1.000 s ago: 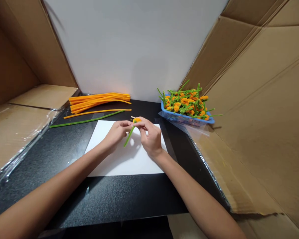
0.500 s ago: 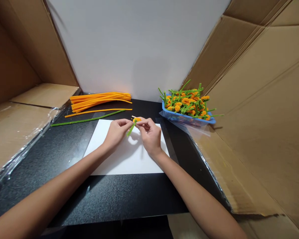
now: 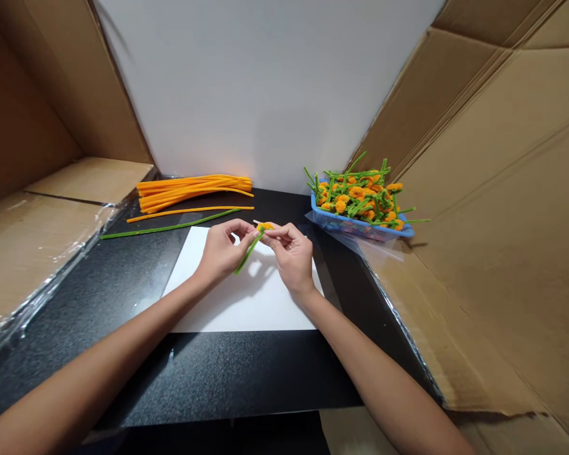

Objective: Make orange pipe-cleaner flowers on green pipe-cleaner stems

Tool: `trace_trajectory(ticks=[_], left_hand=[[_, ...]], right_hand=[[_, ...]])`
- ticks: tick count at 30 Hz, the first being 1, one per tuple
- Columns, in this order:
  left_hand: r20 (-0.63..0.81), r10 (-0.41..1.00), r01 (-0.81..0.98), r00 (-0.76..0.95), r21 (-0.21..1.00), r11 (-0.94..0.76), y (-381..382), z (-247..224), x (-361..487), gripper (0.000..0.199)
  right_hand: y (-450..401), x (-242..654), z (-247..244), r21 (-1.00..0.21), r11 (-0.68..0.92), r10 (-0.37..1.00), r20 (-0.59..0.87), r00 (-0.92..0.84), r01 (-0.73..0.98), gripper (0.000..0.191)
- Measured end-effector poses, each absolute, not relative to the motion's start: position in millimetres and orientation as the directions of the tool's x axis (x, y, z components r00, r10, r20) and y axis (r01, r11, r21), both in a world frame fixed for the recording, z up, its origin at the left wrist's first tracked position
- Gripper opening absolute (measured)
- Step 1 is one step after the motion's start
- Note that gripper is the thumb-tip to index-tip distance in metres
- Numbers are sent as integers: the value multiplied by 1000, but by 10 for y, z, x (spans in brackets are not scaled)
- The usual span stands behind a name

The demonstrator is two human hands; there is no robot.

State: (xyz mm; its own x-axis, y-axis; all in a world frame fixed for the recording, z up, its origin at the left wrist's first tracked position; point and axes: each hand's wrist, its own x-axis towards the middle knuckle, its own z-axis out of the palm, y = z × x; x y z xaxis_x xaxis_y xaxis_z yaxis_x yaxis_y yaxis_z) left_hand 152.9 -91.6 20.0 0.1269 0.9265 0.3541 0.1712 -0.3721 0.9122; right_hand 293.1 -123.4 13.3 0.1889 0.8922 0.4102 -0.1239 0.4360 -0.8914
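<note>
My left hand (image 3: 224,251) and my right hand (image 3: 289,256) meet above a white paper sheet (image 3: 246,309), pinching a small pipe-cleaner flower between their fingertips. Its orange head (image 3: 264,227) sits at the top, partly hidden by my fingers. A green pipe-cleaner stem (image 3: 247,254) slants down-left from it, and my left fingers touch the stem. A thin white stick (image 3: 256,222) pokes out behind the orange head.
Loose orange pipe cleaners (image 3: 194,186) lie in a bundle beyond the paper, with a single orange one (image 3: 189,212) and a green one (image 3: 171,224) before them. A blue basket (image 3: 341,222) holds several finished green-stemmed flowers. Cardboard walls (image 3: 478,189) flank the black table (image 3: 218,373).
The green stem has swung, its lower end dropping down-left compared with half a second ago. My hands are turning the flower between them, and the view has shifted slightly.
</note>
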Motion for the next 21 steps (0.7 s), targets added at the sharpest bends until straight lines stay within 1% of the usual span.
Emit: trace_trajectory(ticks=[3,6,9,14,18,21], left_hand=[[443,895,191,58,875,-445,-987,191,1555,21],[467,880,154,89,866,-476,-1015,184,1561,24],[441,892,123,98,884,-451,-999,169,1552,26],[390,915,26,106,918,-395,-976,126,1554,27],[324,944,-51,62,946,-321,-984,92,1583,29],[286,958,-152,28,948,-279,-979,84,1603,33]], right_hand=[[-1228,2925,134,-905,401,909,375,181,-139,23],[-1226,2932,144,-908,397,913,375,163,-134,23],[-1228,2950,157,-913,402,906,385,177,-69,25],[-1235,2962,161,-933,360,917,355,180,5,28],[-1246,2951,147,-932,360,916,362,171,46,23],[-1261,2962,150,-903,401,890,424,168,154,14]])
